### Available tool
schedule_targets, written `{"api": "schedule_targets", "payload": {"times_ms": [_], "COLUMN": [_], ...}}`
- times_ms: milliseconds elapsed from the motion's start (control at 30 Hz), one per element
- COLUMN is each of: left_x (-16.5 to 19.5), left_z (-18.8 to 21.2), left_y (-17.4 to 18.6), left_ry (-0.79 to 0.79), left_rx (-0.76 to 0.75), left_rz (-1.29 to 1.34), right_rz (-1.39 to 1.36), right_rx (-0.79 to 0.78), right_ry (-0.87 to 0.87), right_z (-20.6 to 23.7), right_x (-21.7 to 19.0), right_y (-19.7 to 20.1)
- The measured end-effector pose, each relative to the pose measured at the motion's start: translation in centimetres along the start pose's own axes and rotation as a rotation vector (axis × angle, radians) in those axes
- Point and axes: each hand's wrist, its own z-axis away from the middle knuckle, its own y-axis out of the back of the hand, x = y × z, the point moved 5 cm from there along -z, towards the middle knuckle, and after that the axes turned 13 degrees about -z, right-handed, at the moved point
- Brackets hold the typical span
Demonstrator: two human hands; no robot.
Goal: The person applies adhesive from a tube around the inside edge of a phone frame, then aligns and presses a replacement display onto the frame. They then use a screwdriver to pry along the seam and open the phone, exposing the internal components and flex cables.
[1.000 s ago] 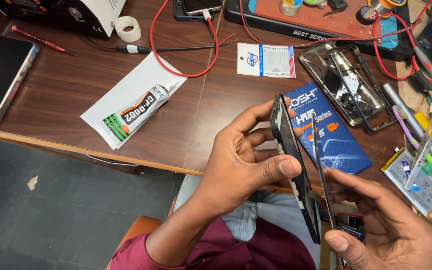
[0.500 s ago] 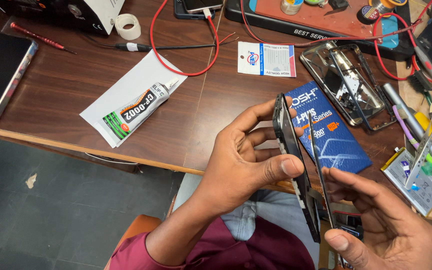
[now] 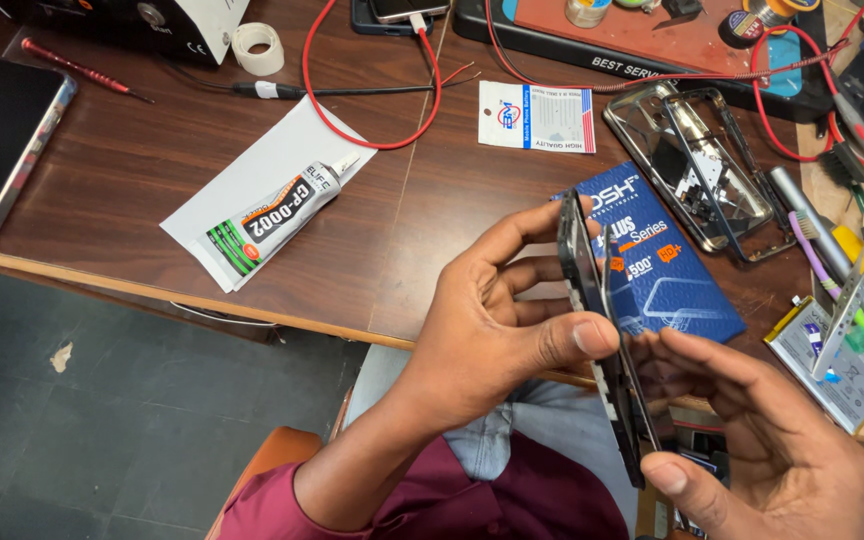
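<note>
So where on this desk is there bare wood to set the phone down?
Bare wood lies between the black phone at left and the white paper under the glue tube, and between that paper and the blue box. The right end, around the clear phone frame and tools, is crowded.

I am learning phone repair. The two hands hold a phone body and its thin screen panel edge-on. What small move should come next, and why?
Probably press the screen panel gently toward the phone body: the left hand grips the body, the right hand supports the panel's lower end, and a narrow gap shows between them.
</note>
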Motion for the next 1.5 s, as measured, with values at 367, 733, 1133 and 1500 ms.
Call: {"api": "schedule_targets", "payload": {"times_ms": [367, 733, 1133, 1500], "left_x": [0.0, 0.1, 0.1, 0.2], "left_z": [-0.1, 0.0, 0.1, 0.2], "left_y": [0.3, 0.2, 0.0, -0.1], "left_ry": [0.003, 0.035, 0.034, 0.040], "left_rx": [0.012, 0.005, 0.016, 0.012], "left_rz": [0.027, 0.047, -0.005, -0.023], "right_rz": [-0.214, -0.199, -0.140, -0.087], "right_rx": [0.090, -0.019, -0.017, -0.039], "right_ry": [-0.006, -0.049, -0.046, -0.066], "right_z": [0.9, 0.5, 0.1, -0.5], "right_x": [1.6, 1.2, 1.0, 1.5], "right_y": [3.3, 1.7, 1.5, 1.2]}}
